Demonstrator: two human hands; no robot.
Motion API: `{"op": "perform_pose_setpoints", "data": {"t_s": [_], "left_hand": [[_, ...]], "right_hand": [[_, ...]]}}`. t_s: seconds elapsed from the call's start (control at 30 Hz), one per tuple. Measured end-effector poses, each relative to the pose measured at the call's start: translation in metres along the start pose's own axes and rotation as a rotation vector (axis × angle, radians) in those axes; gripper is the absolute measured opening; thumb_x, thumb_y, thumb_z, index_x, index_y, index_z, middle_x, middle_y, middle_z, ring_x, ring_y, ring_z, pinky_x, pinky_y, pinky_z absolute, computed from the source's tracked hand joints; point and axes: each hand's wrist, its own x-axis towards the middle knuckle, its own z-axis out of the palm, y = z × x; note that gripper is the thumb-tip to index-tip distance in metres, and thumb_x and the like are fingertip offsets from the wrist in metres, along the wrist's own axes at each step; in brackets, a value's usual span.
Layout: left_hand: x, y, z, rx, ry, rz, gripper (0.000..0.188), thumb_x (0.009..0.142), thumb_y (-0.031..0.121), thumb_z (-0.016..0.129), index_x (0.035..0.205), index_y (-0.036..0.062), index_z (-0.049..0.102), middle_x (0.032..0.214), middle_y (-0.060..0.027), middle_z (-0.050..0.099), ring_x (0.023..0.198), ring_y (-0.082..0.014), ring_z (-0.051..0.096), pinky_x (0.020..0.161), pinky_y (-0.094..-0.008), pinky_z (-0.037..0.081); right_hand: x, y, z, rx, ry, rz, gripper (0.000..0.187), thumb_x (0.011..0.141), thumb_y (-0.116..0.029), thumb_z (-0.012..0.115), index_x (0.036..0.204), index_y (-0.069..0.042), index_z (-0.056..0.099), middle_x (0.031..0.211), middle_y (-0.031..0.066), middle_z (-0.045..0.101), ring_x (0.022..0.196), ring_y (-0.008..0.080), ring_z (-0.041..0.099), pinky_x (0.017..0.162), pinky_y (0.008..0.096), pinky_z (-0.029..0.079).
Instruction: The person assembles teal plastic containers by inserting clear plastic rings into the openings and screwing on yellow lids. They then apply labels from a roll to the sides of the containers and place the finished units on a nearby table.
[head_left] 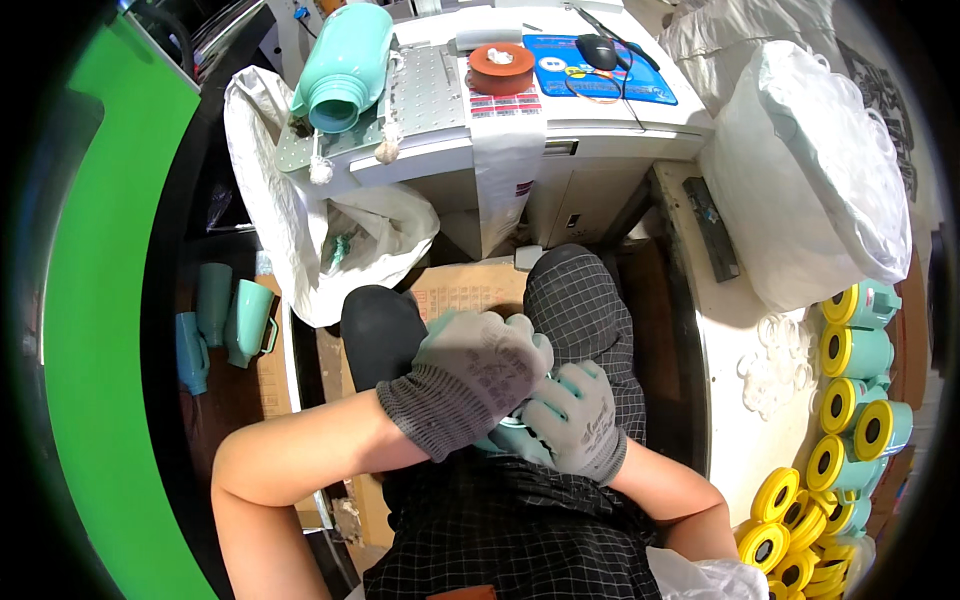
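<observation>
Over my lap, both gloved hands are closed around a teal plastic jug shell [488,444], most of it covered by the gloves. A pale rim shows in the gap between the hands. My left hand [482,362], in a grey-white knit glove, lies across its upper side with fingers curled. Lower and to the right, my right hand [577,420] grips near the pale rim, its fingers bent. What the fingertips press on is hidden. Several yellow ring-shaped lids [766,545] and a pile of white rings [775,365] lie on the bench to my right.
Ahead stands a white table [640,115] bearing a large teal bottle [352,60], an orange-brown tape roll [501,70] and a mouse [598,52]. White sacks [275,200] flank it. Teal jugs [250,322] stand at left, beside a green panel [100,300]; yellow-lidded jugs [862,350] line the right.
</observation>
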Motion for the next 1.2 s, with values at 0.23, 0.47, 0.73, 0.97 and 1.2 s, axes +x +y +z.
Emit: {"op": "perform_pose_setpoints", "data": {"t_s": [0.23,0.47,0.73,0.97,1.2], "left_hand": [[0.062,-0.043,0.062,-1.262,0.231,-0.092,0.06,0.086,0.023,0.084,0.135,0.0049,0.053,0.112,-0.0129,0.069,0.095,-0.0205,0.071,0.082,-0.0346,0.057],[0.172,-0.21,0.217,-1.148,0.5,-0.764,0.072,0.08,0.031,0.091,0.132,-0.0053,0.058,0.128,-0.015,0.069,0.114,-0.0213,0.066,0.093,-0.0368,0.055],[0.079,-0.108,0.111,-1.914,0.303,-0.237,0.062,0.091,0.019,0.076,0.145,-0.0039,0.055,0.141,-0.0137,0.062,0.131,-0.024,0.059,0.114,-0.0378,0.045],[0.089,-0.089,0.066,-0.17,0.973,-0.302,0.059,0.077,0.03,0.086,0.13,0.0139,0.066,0.112,-0.0084,0.067,0.121,-0.0351,0.057,0.108,-0.0504,0.044],[0.12,-0.093,0.065,-0.048,0.965,-0.093,0.018,0.076,0.024,0.082,0.088,0.014,0.073,0.106,-0.0006,0.069,0.112,-0.0299,0.06,0.111,-0.0567,0.042]], "right_hand": [[-0.061,0.018,-0.001,0.006,0.176,0.096,0.042,0.073,-0.045,0.088,0.096,-0.014,0.073,0.105,0.0011,0.071,0.074,0.0195,0.058,0.068,0.037,0.043],[-0.013,0.04,-0.027,0.298,0.582,0.323,0.024,0.095,-0.016,0.072,0.108,0.004,0.067,0.103,0.0174,0.069,0.089,0.0279,0.068,0.082,0.0377,0.056],[0.066,0.151,0.009,1.204,0.305,0.809,0.067,0.091,-0.012,0.078,0.148,0.006,0.048,0.105,0.0057,0.069,0.084,0.0078,0.063,0.075,0.0261,0.054],[0.073,0.159,0.035,1.245,0.26,0.796,0.036,0.097,-0.005,0.066,0.131,0.008,0.065,0.107,0.0077,0.074,0.095,0.0106,0.069,0.087,0.0259,0.056],[0.073,0.163,0.032,1.325,0.251,0.836,0.037,0.096,-0.002,0.063,0.132,0.008,0.064,0.116,0.0095,0.072,0.1,0.0114,0.067,0.09,0.0252,0.054]]}}
